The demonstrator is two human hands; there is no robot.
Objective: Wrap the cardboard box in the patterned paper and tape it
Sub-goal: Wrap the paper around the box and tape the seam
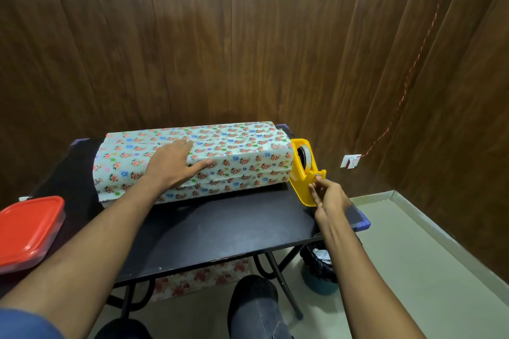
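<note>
A long box covered in floral patterned paper [242, 157] lies across the far half of the black table [220, 226]; no bare cardboard shows. My left hand [173, 165] lies flat on the paper, fingers straight, pressing the overlapping flap down on the box's top and front. A yellow tape dispenser [301, 173] holding a tape roll stands at the box's right end. My right hand [326, 197] is at the dispenser's cutter, thumb and forefinger pinching the end of the tape there.
A container with a red lid [30, 228] sits at the table's left edge. Under the table's right side stands a bin with a black liner [321, 267]. More floral paper [203, 278] lies below the table. Wood-panelled walls close in behind and to the right.
</note>
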